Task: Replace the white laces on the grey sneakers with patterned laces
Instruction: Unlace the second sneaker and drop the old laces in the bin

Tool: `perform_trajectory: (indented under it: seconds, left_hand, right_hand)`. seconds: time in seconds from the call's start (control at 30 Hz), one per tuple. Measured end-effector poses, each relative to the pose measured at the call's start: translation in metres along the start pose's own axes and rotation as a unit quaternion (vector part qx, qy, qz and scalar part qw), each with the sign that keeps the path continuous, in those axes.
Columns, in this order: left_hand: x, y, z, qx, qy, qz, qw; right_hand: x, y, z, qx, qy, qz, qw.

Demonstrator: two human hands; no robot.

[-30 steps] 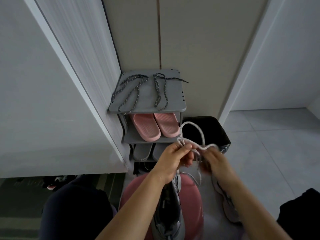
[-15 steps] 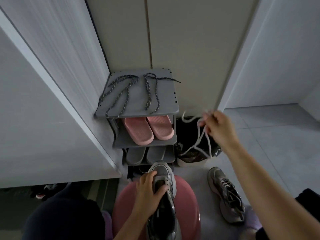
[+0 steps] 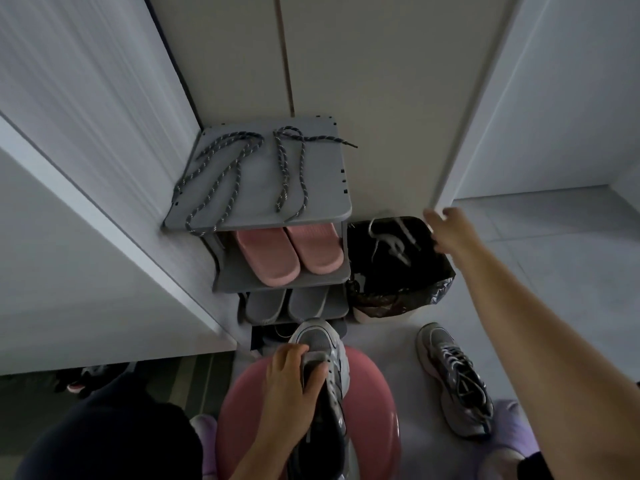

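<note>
- The left hand (image 3: 291, 393) grips the grey sneaker (image 3: 313, 336) across its upper. The fingers curl over the opening, and the hand and forearm hide most of the tongue.
- This sneaker lies on a round pink stool (image 3: 374, 410), toe pointing towards the shoe rack (image 3: 322, 192).
- The right hand (image 3: 446, 230) is stretched out with loosely spread fingers and holds nothing. It hangs at the far right edge of the bin (image 3: 441, 285), slightly blurred.
- A white lace (image 3: 391, 242) lies in a loose tangle inside the bin's black bag, apart from the right hand.
- The bin stands on the floor just beside the right side of the rack.
- The second grey sneaker (image 3: 453, 379) sits on the floor between the stool and the right forearm, laced with pale laces.
- Two patterned laces (image 3: 221, 174) lie loose on the rack's top shelf, one on the left and one on the right (image 3: 291, 168). An end of the right one pokes past the shelf's right edge.
- Pink slippers (image 3: 287, 251) fill the shelf below, and grey slippers (image 3: 287, 303) the one under that.
- White cupboard panels close in the rack on the left and behind.
</note>
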State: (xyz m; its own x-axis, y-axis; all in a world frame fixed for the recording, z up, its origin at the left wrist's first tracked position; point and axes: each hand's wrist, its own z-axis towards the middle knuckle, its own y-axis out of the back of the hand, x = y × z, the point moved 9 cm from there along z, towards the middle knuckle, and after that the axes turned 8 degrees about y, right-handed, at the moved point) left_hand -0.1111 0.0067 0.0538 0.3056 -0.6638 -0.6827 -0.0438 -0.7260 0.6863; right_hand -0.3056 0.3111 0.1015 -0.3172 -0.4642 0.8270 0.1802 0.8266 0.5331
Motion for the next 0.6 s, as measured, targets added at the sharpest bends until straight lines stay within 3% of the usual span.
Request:
perform_trajectory:
  seconds: [0.17, 0.33, 0.43, 0.6]
  left_hand:
    - [-0.002, -0.001, 0.005, 0.022, 0.016, -0.008, 1.0]
    - [-0.008, 0.0, 0.007, 0.021, 0.035, 0.001, 0.999]
    - [-0.005, -0.002, 0.005, 0.02, 0.05, -0.001, 0.999]
    - [-0.001, 0.002, 0.015, 0.024, 0.074, -0.029, 0.997]
  right_hand:
    - [-0.156, -0.005, -0.044, -0.011, -0.181, 0.028, 0.983]
    - [-0.287, -0.031, -0.117, 0.069, -0.302, -0.054, 0.949]
    - [-0.334, -0.044, -0.141, 0.125, -0.311, -0.147, 0.931]
    - [-0.337, -0.046, -0.137, 0.158, -0.215, -0.302, 0.915]
